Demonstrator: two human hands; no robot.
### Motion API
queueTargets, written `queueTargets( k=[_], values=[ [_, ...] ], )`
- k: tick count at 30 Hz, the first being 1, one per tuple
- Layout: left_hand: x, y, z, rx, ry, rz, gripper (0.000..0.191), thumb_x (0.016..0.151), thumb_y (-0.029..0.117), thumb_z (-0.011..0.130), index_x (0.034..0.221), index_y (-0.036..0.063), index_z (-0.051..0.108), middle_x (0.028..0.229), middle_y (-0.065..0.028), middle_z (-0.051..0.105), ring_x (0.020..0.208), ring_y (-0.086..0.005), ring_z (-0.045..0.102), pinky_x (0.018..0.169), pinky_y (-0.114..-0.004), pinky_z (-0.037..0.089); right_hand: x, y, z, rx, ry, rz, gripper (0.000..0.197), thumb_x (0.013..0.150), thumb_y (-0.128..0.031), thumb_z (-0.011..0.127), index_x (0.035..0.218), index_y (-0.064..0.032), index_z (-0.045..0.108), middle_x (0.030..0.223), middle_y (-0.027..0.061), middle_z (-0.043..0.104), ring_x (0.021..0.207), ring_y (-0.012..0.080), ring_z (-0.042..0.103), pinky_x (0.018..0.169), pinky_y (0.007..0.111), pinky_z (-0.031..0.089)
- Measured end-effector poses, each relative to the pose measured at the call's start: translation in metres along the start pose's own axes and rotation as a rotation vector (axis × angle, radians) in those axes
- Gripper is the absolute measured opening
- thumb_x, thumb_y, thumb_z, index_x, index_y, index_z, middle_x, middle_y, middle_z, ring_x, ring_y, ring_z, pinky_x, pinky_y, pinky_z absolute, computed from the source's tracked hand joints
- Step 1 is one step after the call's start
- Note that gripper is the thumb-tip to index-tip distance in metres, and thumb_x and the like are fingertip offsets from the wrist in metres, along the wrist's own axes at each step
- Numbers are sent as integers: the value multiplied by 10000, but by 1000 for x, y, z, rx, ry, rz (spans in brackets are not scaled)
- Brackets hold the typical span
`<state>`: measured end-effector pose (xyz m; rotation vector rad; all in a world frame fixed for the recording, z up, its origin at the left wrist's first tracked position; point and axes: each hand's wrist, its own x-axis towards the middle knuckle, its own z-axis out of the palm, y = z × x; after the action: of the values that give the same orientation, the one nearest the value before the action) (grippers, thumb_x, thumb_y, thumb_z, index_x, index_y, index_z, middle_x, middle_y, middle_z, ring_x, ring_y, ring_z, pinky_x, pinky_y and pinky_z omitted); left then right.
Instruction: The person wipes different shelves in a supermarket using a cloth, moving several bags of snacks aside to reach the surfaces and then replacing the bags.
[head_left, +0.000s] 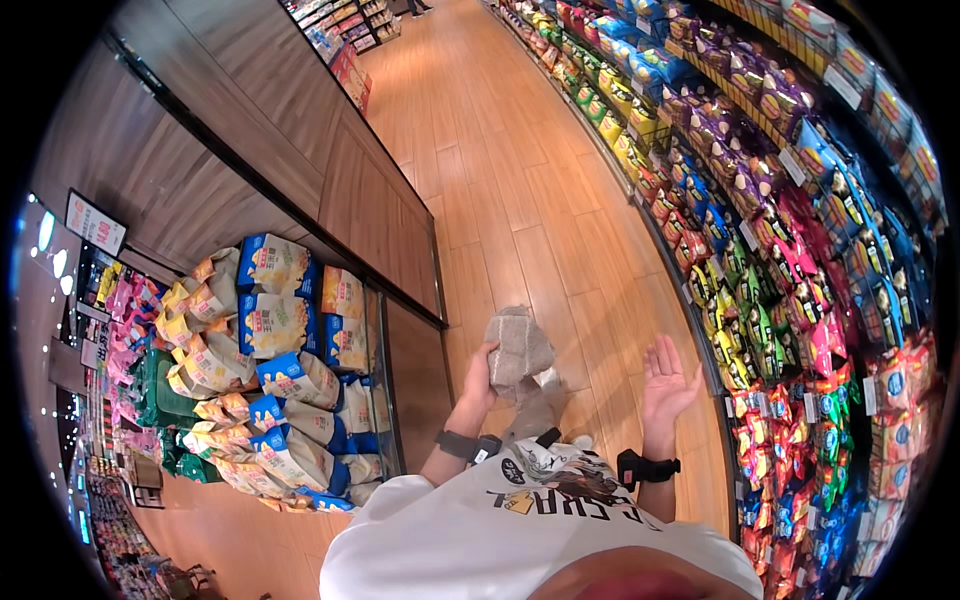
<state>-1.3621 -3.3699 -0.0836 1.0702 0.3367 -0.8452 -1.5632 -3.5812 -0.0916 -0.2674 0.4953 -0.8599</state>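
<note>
A folded grey-beige cloth (516, 349) is held in front of the body by my left hand (478, 379), its fingers mostly hidden behind the cloth. My right hand (670, 381) is spread apart to the right, palm showing and fingers apart, with nothing in it. A black band with a small box sits on each wrist. Below the cloth, part of my trouser leg and a pale shoe show above the wooden floor (540, 247).
Shelves of bagged snacks (750, 322) curve along the right side. At the left, a display holds stacked blue-and-white snack bags (277, 326) beside a wood-panelled column (375, 187). A price sign (96, 223) stands at far left. Part of another person (418, 7) shows far ahead.
</note>
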Motion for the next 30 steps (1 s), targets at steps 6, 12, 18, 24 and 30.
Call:
queueTargets(
  k=[6,12,18,24,30],
  values=[
    [70,14,21,-74,23,-19,382,819,268,542,1098,8,521,1007,-118,595,912,-228,591,796,-351,486,58,19,31,-59,-41,96,728,882,-528,309,1256,90,405,1272,227,460,1084,298,500,976,383,363],
    [146,43,46,-158,-83,2,350,832,295,541,1077,45,550,1004,-88,611,936,-205,583,837,-349,460,133,43,97,-198,-56,124,750,880,-531,291,1242,117,402,1242,262,473,1085,322,503,973,387,364],
    [157,101,27,-267,39,149,359,816,308,557,1058,43,560,989,-93,618,895,-208,602,807,-347,479,205,107,159,-312,-231,324,717,879,-505,321,1238,109,413,1232,253,486,1064,309,519,964,392,377],
    [133,123,-13,-438,373,320,357,825,304,534,1039,19,549,934,-107,614,836,-213,609,739,-335,501,230,174,192,-410,-368,641,696,870,-478,375,1246,107,402,1244,244,480,1063,311,510,968,390,369],
    [93,105,-28,-614,641,497,346,812,267,548,1051,16,542,960,-101,605,852,-216,604,748,-346,501,231,230,224,-486,-365,963,714,881,-484,304,1263,116,371,1278,262,439,1127,340,468,992,407,345]
  ],
)
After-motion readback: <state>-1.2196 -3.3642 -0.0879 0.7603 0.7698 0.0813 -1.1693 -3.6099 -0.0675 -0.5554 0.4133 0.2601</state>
